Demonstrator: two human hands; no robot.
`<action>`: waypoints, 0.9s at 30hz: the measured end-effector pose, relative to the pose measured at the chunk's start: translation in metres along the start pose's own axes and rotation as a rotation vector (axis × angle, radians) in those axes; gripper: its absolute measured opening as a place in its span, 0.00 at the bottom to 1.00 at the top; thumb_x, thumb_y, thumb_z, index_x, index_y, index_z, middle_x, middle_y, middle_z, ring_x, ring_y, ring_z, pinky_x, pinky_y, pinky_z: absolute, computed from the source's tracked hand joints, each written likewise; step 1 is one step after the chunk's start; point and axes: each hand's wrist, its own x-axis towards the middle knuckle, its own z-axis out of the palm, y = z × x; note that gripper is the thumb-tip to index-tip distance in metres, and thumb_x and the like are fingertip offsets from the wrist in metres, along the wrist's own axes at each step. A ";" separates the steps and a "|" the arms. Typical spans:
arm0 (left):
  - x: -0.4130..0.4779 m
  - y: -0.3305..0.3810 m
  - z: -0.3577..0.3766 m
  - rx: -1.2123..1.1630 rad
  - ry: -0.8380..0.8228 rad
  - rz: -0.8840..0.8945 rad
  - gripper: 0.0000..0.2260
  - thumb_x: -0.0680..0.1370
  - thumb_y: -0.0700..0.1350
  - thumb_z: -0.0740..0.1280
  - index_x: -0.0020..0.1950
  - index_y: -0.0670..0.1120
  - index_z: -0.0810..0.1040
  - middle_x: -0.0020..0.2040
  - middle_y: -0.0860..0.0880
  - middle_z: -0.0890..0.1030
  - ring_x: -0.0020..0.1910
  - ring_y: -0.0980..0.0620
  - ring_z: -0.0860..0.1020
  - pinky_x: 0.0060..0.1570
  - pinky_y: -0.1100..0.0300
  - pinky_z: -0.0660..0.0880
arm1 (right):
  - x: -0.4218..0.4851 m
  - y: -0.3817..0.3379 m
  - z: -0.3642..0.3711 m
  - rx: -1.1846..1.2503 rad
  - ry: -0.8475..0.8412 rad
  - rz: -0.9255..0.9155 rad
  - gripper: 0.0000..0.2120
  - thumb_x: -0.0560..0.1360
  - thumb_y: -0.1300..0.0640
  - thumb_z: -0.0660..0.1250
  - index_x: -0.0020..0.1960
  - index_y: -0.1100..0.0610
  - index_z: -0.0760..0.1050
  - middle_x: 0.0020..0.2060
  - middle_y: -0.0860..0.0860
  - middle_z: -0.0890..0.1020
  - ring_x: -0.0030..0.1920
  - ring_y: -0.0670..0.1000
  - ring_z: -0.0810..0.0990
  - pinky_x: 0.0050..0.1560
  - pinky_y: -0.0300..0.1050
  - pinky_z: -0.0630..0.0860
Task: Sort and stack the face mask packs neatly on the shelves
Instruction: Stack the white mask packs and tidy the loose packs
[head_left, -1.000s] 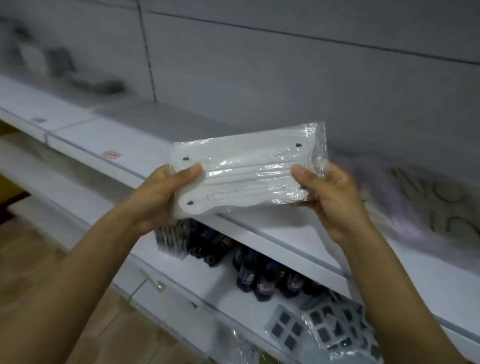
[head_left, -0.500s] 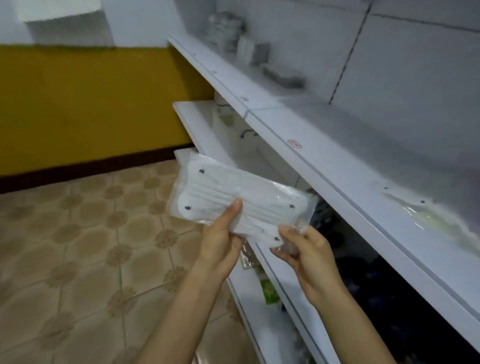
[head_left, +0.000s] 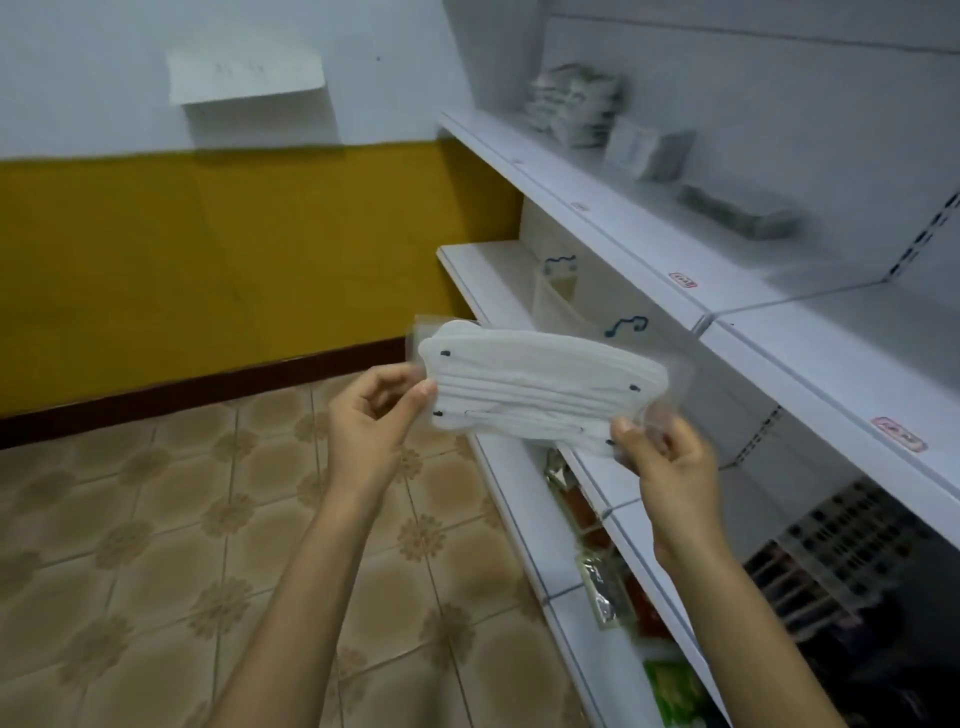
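Note:
A clear plastic pack of white face masks (head_left: 535, 392) hangs in the air in front of the white shelves, held by both ends. My left hand (head_left: 371, 415) pinches its left edge and my right hand (head_left: 670, 462) pinches its lower right corner. On the upper shelf (head_left: 618, 223), further along, stand a pile of mask packs (head_left: 574, 104), a small upright pack (head_left: 649, 153) and a flat grey stack (head_left: 737, 210).
A middle shelf (head_left: 488, 280) carries clear packets with blue loops (head_left: 561, 267). Lower shelves hold green, red and silver packets (head_left: 602, 592) and dark items at the right. Tiled floor (head_left: 156, 545) lies to the left, with a yellow wall behind.
The view has swung left along the shelf row. The mask pack has stayed in both hands, drawn back from the shelf and now held lower with my left hand at its left edge.

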 end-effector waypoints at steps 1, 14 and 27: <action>0.011 -0.001 0.001 0.023 0.004 0.029 0.05 0.75 0.38 0.71 0.47 0.47 0.81 0.40 0.55 0.84 0.43 0.60 0.82 0.43 0.68 0.77 | 0.008 -0.001 0.006 -0.014 0.000 -0.024 0.06 0.77 0.59 0.67 0.47 0.48 0.79 0.39 0.38 0.84 0.41 0.38 0.81 0.43 0.32 0.77; 0.190 -0.016 0.088 0.094 -0.153 0.199 0.04 0.75 0.37 0.71 0.43 0.46 0.79 0.39 0.56 0.82 0.41 0.58 0.80 0.44 0.62 0.78 | 0.177 -0.021 0.030 -0.087 0.187 -0.281 0.06 0.78 0.60 0.65 0.45 0.51 0.74 0.37 0.40 0.79 0.39 0.39 0.76 0.41 0.31 0.73; 0.335 -0.024 0.286 0.056 -0.506 0.370 0.08 0.75 0.37 0.71 0.41 0.50 0.79 0.40 0.54 0.82 0.41 0.57 0.79 0.41 0.61 0.77 | 0.333 -0.058 -0.040 -0.384 0.643 -0.387 0.06 0.78 0.61 0.65 0.50 0.51 0.71 0.40 0.45 0.78 0.41 0.47 0.77 0.46 0.45 0.74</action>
